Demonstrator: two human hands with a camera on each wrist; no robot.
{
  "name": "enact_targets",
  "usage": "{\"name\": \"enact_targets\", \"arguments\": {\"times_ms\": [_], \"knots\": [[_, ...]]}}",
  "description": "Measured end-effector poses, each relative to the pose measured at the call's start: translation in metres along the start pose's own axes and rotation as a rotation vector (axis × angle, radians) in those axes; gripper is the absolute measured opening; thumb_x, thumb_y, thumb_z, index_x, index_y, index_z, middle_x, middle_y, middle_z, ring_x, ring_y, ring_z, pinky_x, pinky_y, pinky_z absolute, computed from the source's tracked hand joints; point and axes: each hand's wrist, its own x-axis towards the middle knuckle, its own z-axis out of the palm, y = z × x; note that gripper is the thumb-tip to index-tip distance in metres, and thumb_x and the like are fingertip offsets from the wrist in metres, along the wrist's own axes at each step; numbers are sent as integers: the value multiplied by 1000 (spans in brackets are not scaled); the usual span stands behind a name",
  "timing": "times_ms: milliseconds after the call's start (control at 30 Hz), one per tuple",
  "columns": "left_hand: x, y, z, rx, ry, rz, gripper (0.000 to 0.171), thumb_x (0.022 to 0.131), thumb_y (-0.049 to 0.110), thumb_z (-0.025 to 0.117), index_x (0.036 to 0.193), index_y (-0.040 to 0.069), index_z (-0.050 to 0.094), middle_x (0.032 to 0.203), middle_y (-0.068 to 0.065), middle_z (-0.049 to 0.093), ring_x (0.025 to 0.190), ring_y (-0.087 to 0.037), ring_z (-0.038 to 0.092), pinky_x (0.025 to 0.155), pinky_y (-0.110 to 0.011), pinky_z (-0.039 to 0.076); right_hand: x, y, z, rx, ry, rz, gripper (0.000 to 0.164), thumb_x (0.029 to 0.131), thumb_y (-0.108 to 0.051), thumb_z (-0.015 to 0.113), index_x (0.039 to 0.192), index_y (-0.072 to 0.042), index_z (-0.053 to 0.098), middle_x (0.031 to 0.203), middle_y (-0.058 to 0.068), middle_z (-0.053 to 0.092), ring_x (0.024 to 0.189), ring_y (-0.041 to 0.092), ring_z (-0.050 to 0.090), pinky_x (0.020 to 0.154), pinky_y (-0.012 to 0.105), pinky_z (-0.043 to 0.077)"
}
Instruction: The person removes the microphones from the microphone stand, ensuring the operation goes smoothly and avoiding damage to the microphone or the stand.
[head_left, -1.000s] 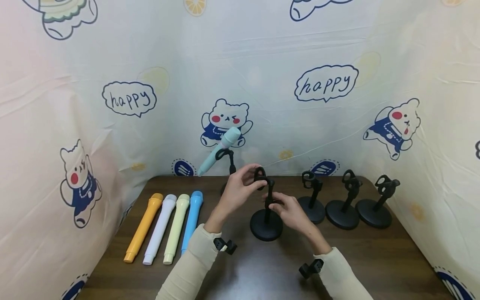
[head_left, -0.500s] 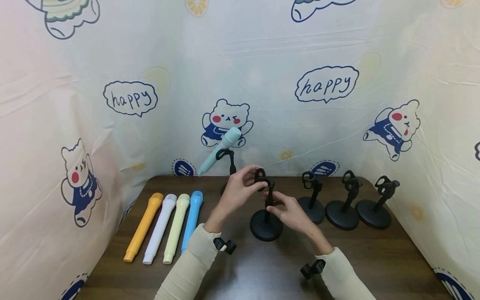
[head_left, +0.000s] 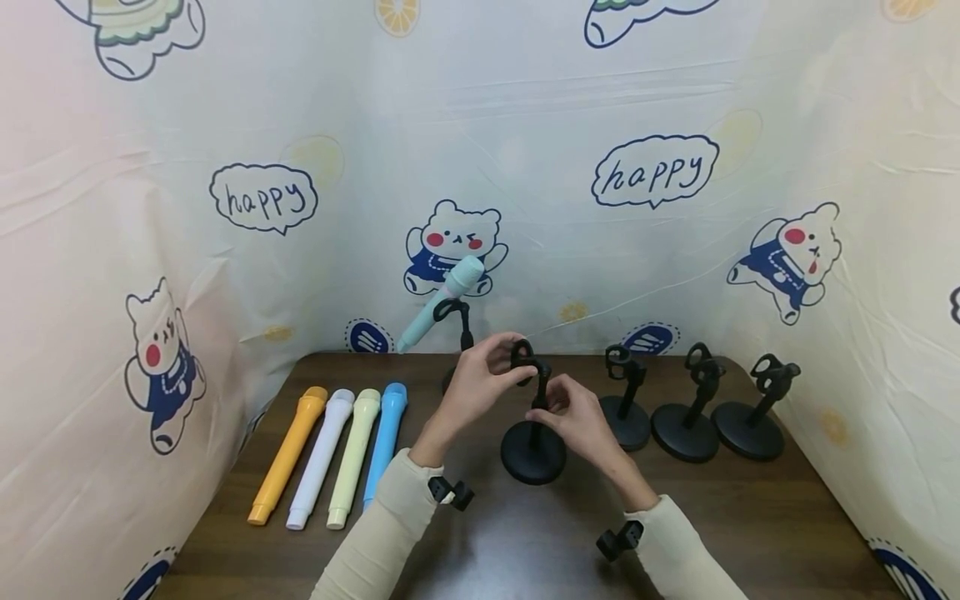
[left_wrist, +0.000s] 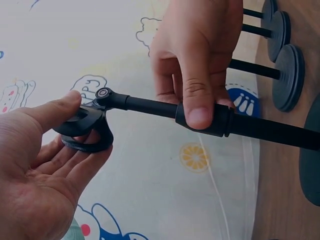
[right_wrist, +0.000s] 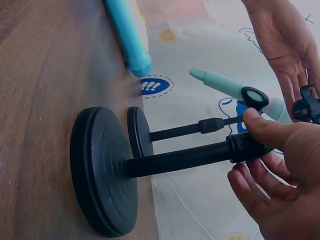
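A black microphone stand (head_left: pixel 533 457) stands upright on its round base on the dark wooden table, between both hands. My left hand (head_left: pixel 476 382) pinches the clip (left_wrist: pixel 102 135) at its top, thumb above and fingers below. Lower down, my right hand (head_left: pixel 581 417) grips the thicker collar (left_wrist: pixel 218 120) on the pole between thumb and fingers. In the left wrist view, a thin upper rod (left_wrist: pixel 150 106) runs from the collar to the clip's hinge. Behind the left hand, a mint-green microphone (head_left: pixel 442 302) sits tilted in the clip of another stand (head_left: pixel 465 333), whose base is mostly hidden.
Several microphones lie side by side at the left: orange (head_left: pixel 288 454), white (head_left: pixel 321 458), pale yellow (head_left: pixel 354 458) and blue (head_left: pixel 386 437). To the right, three black stands (head_left: pixel 624 421) (head_left: pixel 684 432) (head_left: pixel 747 429) stand with bare clips. A printed cloth (head_left: pixel 525 108) hangs behind the table (head_left: pixel 525 558).
My right hand's fingers have shifted around the collar, with index finger and thumb now bunched closer on it. The left hand stays at the clip, and the base keeps its place.
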Motion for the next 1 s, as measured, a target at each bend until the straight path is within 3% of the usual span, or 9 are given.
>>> {"name": "enact_targets", "arguments": {"times_ms": [167,267,400,567,733,1000], "knots": [[1,-1,0,15,4,-1,45,94,18,83,135,9,67,124,-12,75,115,-25,77,96,-31,63,-2,0,-2,48,-42,-44,28,94,-11,83,119,-11,71,109,5,76,103,22,74,97,44,62],[1,-1,-1,28,9,-3,45,94,18,84,135,9,67,123,-12,75,115,-25,77,97,-31,62,-3,1,-4,109,-98,-61,32,97,-3,76,128,-10,71,120,9,77,115,29,74,104,55,57],[2,-1,-1,33,10,-4,47,94,19,83,136,7,67,122,-12,76,115,-24,77,98,-31,62,-4,5,-4,146,-139,-95,37,98,1,70,134,-9,69,130,12,74,122,32,71,107,60,54],[2,1,-1,24,11,1,45,94,19,83,136,9,67,122,-12,76,114,-25,77,98,-33,62,-3,6,-3,164,-152,-102,40,99,-1,71,137,-9,66,135,12,71,124,33,69,110,61,52],[2,1,-1,21,9,-1,46,95,18,83,137,7,66,122,-12,76,113,-25,77,97,-32,62,0,2,0,114,-155,-58,52,97,-13,79,145,-11,58,139,10,68,125,30,68,114,57,51],[2,1,-1,21,12,-5,45,94,18,84,135,10,68,123,-12,76,113,-25,77,95,-30,63,2,-3,5,45,-55,43,46,91,-27,88,129,-16,64,115,4,73,113,23,70,105,51,57]]}}
